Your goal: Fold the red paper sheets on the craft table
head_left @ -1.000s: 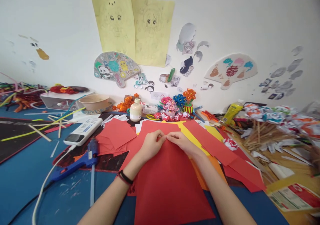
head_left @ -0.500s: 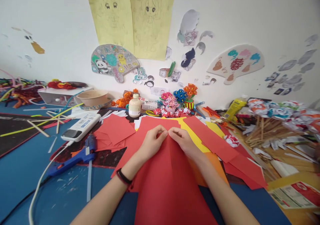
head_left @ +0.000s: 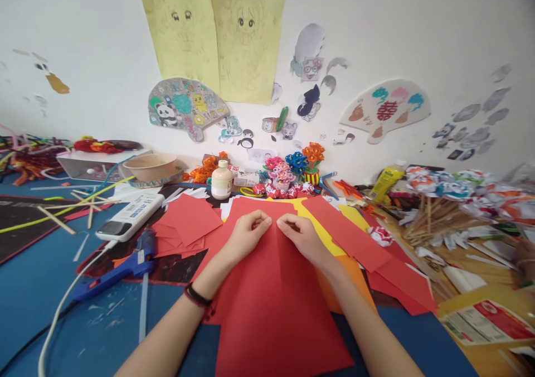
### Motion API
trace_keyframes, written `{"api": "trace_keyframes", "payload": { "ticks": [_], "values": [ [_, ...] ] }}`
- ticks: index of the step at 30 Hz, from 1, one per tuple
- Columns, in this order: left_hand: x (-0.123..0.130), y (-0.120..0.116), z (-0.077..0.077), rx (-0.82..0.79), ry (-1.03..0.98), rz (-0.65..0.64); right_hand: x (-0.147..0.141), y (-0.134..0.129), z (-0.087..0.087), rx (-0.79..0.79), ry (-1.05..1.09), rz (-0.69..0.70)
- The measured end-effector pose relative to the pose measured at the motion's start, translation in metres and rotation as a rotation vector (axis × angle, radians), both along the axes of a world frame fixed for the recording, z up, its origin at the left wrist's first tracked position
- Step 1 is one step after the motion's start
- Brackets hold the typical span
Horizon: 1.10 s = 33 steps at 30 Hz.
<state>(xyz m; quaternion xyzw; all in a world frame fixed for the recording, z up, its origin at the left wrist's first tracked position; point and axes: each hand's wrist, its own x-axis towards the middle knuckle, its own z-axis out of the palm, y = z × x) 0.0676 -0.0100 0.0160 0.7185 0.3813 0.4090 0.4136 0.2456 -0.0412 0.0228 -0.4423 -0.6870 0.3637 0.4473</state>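
A large sheet of red paper (head_left: 280,304) with a crease down its middle reaches toward me, its near edge tilted over the blue table. Both hands pinch its far end. My left hand (head_left: 249,233) is closed on it left of the crease, thumb and forefinger together. Just across a small gap, my right hand (head_left: 301,236) is closed on the same edge. Beneath lie more red sheets, a yellow sheet (head_left: 320,226) and an orange sheet (head_left: 355,279). Smaller red paper pieces (head_left: 194,221) are piled left of my left hand.
On the left are a blue glue gun (head_left: 134,265) with its cord and a white power strip (head_left: 131,218). A glue bottle (head_left: 221,180) and paper flowers (head_left: 280,170) stand along the wall. Wooden sticks (head_left: 430,223) lie at right, where part of another person's hand (head_left: 524,260) shows.
My hands have parted slightly at the paper's far edge, and its near edge has come further into view. The view has shifted a little; part of another person's hand appears at far right.
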Motion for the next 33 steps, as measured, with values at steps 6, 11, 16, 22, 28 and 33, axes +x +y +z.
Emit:
{"api": "trace_keyframes", "payload": {
  "ticks": [6, 11, 16, 22, 28, 33],
  "values": [
    [-0.022, 0.006, 0.013, 0.001, 0.133, 0.019, 0.009, 0.0, 0.004, 0.107, -0.163, -0.098],
    [-0.032, 0.015, 0.005, -0.031, 0.339, 0.211, 0.011, 0.011, -0.013, 0.187, -0.349, -0.214],
    [-0.029, 0.019, -0.015, -0.088, 0.586, 0.444, 0.005, 0.019, -0.04, 0.27, -0.694, -0.345],
    [-0.03, 0.012, -0.014, -0.094, 0.835, 0.51, 0.002, 0.024, -0.059, 0.269, -0.665, -0.337],
    [-0.032, 0.009, -0.014, -0.045, 0.955, 0.459, 0.005, 0.028, -0.064, 0.205, -0.754, -0.315],
    [-0.033, 0.007, -0.018, -0.04, 0.966, 0.457, 0.005, 0.027, -0.063, 0.177, -0.808, -0.31]
  ]
}}
